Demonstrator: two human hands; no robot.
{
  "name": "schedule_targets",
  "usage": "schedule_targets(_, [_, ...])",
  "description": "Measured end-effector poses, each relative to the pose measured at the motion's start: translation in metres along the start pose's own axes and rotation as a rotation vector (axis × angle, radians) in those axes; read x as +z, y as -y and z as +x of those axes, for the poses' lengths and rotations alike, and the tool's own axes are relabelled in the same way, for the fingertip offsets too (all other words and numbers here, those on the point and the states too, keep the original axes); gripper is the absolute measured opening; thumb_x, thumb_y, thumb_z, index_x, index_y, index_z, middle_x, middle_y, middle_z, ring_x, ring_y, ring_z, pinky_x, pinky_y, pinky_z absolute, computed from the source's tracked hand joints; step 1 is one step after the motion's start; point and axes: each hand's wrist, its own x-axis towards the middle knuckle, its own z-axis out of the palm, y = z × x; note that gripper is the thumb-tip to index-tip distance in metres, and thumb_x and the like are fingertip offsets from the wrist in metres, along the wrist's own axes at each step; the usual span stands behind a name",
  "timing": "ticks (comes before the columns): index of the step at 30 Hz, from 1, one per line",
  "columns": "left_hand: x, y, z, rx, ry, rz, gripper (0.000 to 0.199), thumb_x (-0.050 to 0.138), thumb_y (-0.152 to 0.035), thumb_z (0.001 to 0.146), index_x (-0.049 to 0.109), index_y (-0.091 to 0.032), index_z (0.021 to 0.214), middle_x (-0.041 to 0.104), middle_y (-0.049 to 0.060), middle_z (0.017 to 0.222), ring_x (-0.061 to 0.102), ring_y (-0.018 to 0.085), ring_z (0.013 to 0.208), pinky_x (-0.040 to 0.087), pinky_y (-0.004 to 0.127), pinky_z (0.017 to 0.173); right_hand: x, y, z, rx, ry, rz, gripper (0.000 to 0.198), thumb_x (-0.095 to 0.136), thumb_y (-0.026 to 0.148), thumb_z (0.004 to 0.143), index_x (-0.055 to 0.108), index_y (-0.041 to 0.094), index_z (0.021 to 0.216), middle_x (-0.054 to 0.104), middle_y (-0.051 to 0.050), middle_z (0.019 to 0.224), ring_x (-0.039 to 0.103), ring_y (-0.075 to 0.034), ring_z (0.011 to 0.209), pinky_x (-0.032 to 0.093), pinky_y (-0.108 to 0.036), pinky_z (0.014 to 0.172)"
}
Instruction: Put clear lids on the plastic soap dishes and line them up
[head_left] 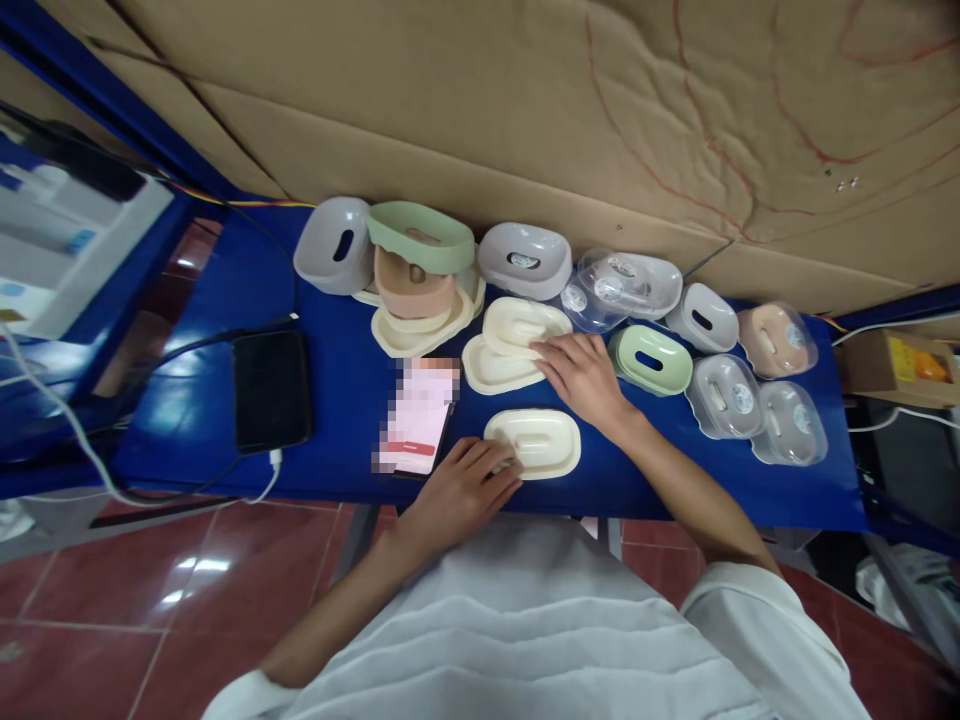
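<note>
A cream oval plastic plate (551,445) with a raised ridge lies near the front of the table. My left hand (469,485) is at its left edge, fingers bent and touching it. Further back, an upper cream plate (517,322) overlaps a lower cream plate (491,370). My right hand (589,380) has its fingertips closed on the upper plate's right edge; the thumb is partly hidden. To the right of that hand sits a green oval box (679,368) with a slot. A phone (420,415) with a lit screen lies left of the plates.
Grey slotted boxes (334,250) and stacked green (420,232) and peach (412,290) boxes line the back by the cardboard wall (450,110). Clear-covered pieces (724,395) stand at right. A black tablet (271,385) with a white cable lies left on the blue table (180,420).
</note>
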Motion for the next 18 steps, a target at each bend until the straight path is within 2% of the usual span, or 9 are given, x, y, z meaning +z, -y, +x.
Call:
schedule_targets(3, [-0.003,0.000,-0.005,-0.030,-0.001,0.003,0.010,0.066,-0.018,0.105,0.069,-0.018,0.115,0.075,0.008,0.113,0.072,0.024,0.107,0.054,0.040,0.093,-0.011,-0.001,-0.002,0.021,-0.072,0.137,0.025,0.059,0.034,0.111,0.076,0.023,0.125,0.081,-0.008,0.116,0.071,-0.026,0.110,0.049,-0.043,0.098])
schedule_targets(6, [-0.007,0.002,-0.012,-0.026,0.014,0.000,0.011,0.067,-0.018,0.105,0.069,-0.018,0.116,0.076,0.009,0.113,0.072,0.025,0.110,0.054,0.040,0.094,-0.030,0.004,-0.031,-0.006,-0.079,0.226,0.021,0.064,0.033,0.109,0.074,0.024,0.126,0.081,-0.006,0.114,0.072,-0.023,0.104,0.049,-0.042,0.097])
schedule_targets(9, [-0.012,0.003,-0.017,-0.020,0.020,-0.007,0.011,0.064,-0.016,0.106,0.068,-0.018,0.116,0.076,0.009,0.113,0.072,0.024,0.111,0.054,0.040,0.094,-0.042,0.013,-0.077,0.028,-0.038,0.173,0.023,0.066,0.028,0.108,0.072,0.026,0.130,0.081,-0.005,0.113,0.072,-0.022,0.100,0.049,-0.042,0.096])
schedule_targets(13, [-0.013,0.006,-0.018,-0.024,0.032,0.005,0.011,0.063,-0.015,0.106,0.069,-0.018,0.114,0.076,0.008,0.114,0.072,0.024,0.108,0.053,0.040,0.094,-0.040,0.024,-0.132,0.148,-0.030,0.054,0.028,0.064,0.022,0.108,0.070,0.026,0.134,0.080,-0.006,0.113,0.072,-0.023,0.102,0.048,-0.043,0.097])
schedule_targets(15, [-0.012,0.007,-0.016,-0.060,0.016,0.032,0.010,0.064,-0.015,0.105,0.069,-0.018,0.113,0.076,0.009,0.116,0.071,0.025,0.105,0.053,0.041,0.092,-0.039,0.024,-0.150,0.165,-0.005,0.046,0.028,0.064,0.022,0.107,0.070,0.027,0.135,0.079,-0.006,0.115,0.072,-0.023,0.103,0.048,-0.044,0.099])
schedule_targets(18, [-0.005,0.007,-0.008,-0.122,-0.023,0.090,0.010,0.064,-0.015,0.104,0.069,-0.017,0.113,0.076,0.011,0.117,0.071,0.027,0.104,0.054,0.041,0.088,-0.042,0.012,-0.158,0.190,-0.018,0.061,0.036,0.062,0.029,0.108,0.066,0.029,0.143,0.077,-0.009,0.124,0.072,-0.027,0.114,0.051,-0.046,0.102])
